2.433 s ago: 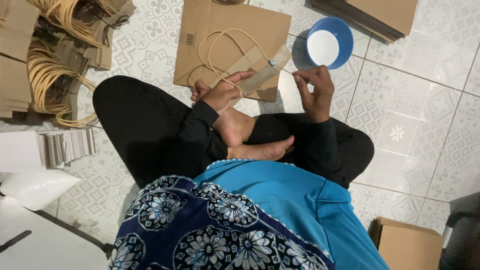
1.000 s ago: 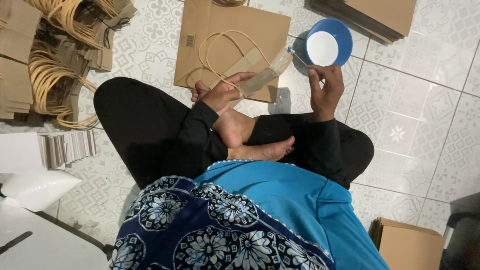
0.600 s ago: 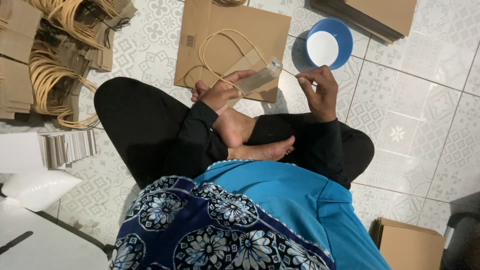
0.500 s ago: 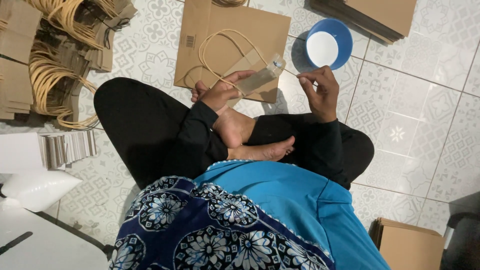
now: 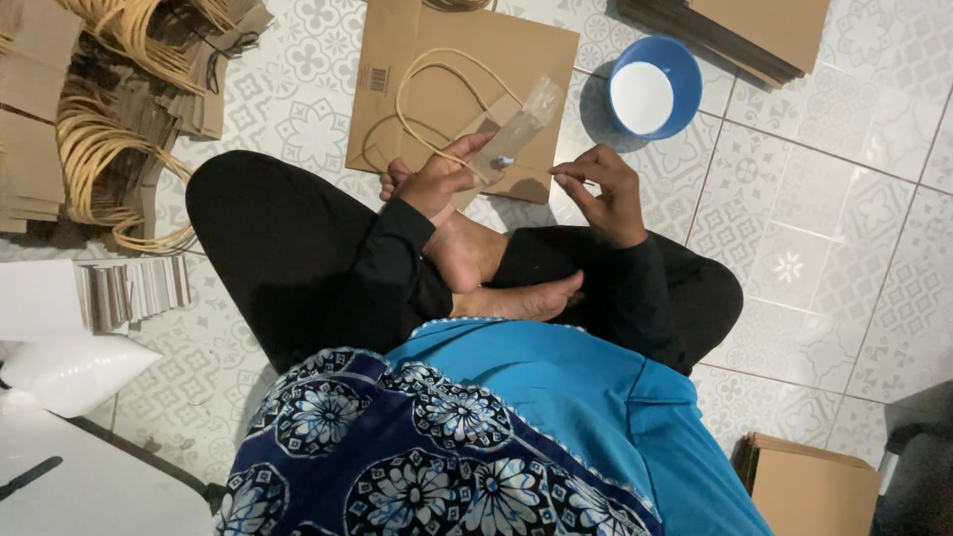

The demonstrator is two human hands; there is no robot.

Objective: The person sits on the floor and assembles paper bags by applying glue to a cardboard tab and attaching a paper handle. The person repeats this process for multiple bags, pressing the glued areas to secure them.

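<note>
Brown paper bags, flat stacks and one white sack around our hands

Just beyond our left hand [image 5: 437,179] lies a flat brown paper bag [image 5: 447,69] with a small dark barcode label [image 5: 378,79] (near its corner). Far to the left of it sit stacks of folded brown bags [image 5: 40,109] and a white plastic sack [image 5: 60,372]; beyond our right hand [image 5: 606,189] more flat brown stacks [image 5: 764,30], and a brown box [image 5: 804,486] behind it.

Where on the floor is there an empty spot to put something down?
Bare tiles lie right of the blue bowl, between it and the person's knee, down toward the brown box. A smaller patch sits between the flat paper bag and the handle bundles. The far left is crowded with stacks.
</note>
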